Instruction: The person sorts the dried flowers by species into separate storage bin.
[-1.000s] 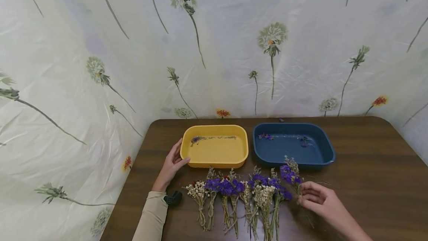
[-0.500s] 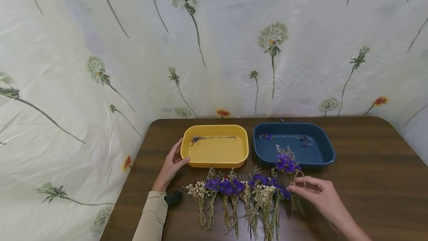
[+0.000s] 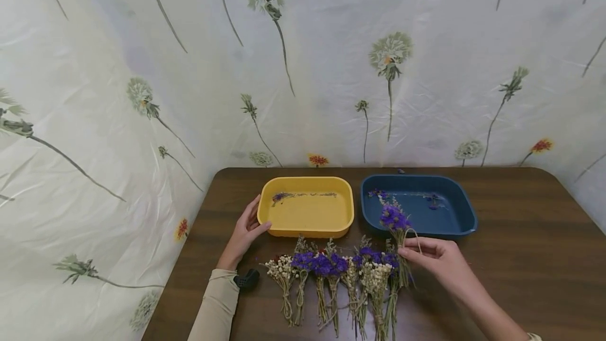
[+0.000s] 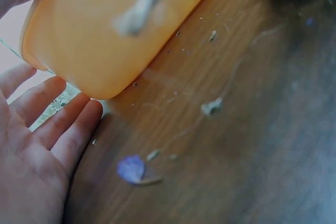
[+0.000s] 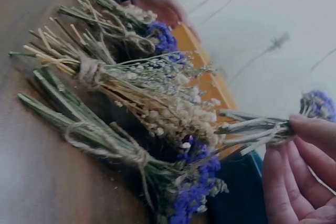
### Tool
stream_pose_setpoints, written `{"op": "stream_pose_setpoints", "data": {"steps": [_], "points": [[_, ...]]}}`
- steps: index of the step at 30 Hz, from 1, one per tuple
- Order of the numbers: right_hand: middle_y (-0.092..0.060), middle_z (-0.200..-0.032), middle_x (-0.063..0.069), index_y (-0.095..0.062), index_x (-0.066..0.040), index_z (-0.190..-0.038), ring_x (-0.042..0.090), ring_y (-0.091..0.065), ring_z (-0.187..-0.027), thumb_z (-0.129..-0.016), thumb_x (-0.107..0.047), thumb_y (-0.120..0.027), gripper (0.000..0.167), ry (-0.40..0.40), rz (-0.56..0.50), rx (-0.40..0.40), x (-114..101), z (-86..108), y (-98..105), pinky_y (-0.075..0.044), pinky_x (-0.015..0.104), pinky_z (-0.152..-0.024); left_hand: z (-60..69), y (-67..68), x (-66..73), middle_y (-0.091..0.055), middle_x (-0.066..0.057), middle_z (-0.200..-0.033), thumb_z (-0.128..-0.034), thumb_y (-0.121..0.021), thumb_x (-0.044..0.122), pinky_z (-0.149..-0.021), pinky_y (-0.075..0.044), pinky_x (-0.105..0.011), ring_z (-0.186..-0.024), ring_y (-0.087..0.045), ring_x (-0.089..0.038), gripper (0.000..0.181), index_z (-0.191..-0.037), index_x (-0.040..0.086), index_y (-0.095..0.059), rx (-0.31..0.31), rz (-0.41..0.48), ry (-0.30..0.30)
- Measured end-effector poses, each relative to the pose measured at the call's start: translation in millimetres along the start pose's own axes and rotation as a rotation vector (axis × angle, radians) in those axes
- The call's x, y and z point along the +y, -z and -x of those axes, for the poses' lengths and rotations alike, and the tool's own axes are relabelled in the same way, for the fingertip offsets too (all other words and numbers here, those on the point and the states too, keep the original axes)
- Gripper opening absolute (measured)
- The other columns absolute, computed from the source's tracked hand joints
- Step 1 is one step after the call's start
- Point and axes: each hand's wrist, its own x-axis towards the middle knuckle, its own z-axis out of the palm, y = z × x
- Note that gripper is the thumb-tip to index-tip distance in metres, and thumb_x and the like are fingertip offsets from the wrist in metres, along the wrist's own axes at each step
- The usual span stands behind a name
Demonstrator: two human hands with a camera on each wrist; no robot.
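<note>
My right hand [image 3: 440, 259] pinches the stems of a small dried-flower bouquet [image 3: 394, 218] between thumb and fingers. Its purple blooms overlap the front rim of the blue tray [image 3: 456, 232], and a loop of twine stands out beside the fingers. In the right wrist view, the stems of this held bouquet [image 5: 257, 125] point left from the fingertips. At the yellow tray [image 3: 307, 232], my left hand [image 3: 243, 230] rests against the left front corner, thumb at the front side. The left wrist view shows its fingers [image 4: 73, 124] fairly straight beside the tray wall.
Several twine-tied bouquets [image 3: 331, 267], purple and cream, lie in a row before the trays. Loose purple bits lie inside both trays. A fallen petal [image 4: 131, 169] and crumbs dot the brown table [image 3: 521, 214]. A flower-patterned curtain [image 3: 322, 67] hangs behind.
My right hand has carried the purple bouquet leftward and up, from beside the row to the blue tray's front rim. The left hand has stayed at the yellow tray.
</note>
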Motion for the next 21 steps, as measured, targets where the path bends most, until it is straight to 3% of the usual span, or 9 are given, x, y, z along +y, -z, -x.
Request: {"op": "stream_pose_setpoints", "data": {"steps": [6, 13, 17, 21], "points": [[-0.073, -0.129, 0.015, -0.067, 0.0, -0.134, -0.001, -0.072, -0.099, -0.097, -0.036, -0.073, 0.052, 0.052, 0.012, -0.05, -9, -10.0, -2, -0.058, 0.022, -0.086, 0.2, -0.5, 0.0, -0.033, -0.007, -0.169, -0.099, -0.069, 0.013, -0.119, -0.038, -0.054, -0.151, -0.042, -0.033, 0.079, -0.164, 0.027, -0.027, 0.0, 0.003, -0.002], [-0.076, -0.118, 0.019, -0.068, 0.006, -0.129, -0.001, -0.073, -0.094, -0.098, -0.025, -0.073, 0.045, 0.148, 0.018, -0.104, -20, -26.5, -3, -0.059, 0.022, -0.081, -0.2, -0.6, -1.4, -0.035, -0.007, -0.168, -0.0994, -0.069, 0.013, -0.118, -0.043, -0.045, -0.15, -0.043, -0.033, 0.076, -0.163, 0.027, -0.03, 0.0, -0.003, -0.008], [-0.077, -0.116, 0.02, -0.067, 0.006, -0.129, 0.003, -0.074, -0.092, -0.097, -0.025, -0.073, 0.045, 0.176, 0.006, -0.143, -27, -38.2, -4, -0.062, 0.031, -0.08, -0.3, -0.1, -1.8, -0.035, -0.011, -0.168, -0.0999, -0.068, 0.011, -0.117, -0.044, -0.043, -0.149, -0.044, -0.036, 0.073, -0.163, 0.021, -0.032, -0.014, 0.003, -0.031], [-0.076, -0.117, 0.02, -0.067, 0.004, -0.13, 0.008, -0.075, -0.093, -0.097, -0.025, -0.073, 0.045, 0.187, 0.017, -0.183, -32, -51.2, -7, -0.063, 0.041, -0.083, 0.2, 0.7, -1.3, -0.036, -0.013, -0.167, -0.0996, -0.068, 0.01, -0.113, -0.048, -0.034, -0.148, -0.044, -0.038, 0.074, -0.163, 0.02, -0.031, -0.018, 0.0, -0.04]]}}
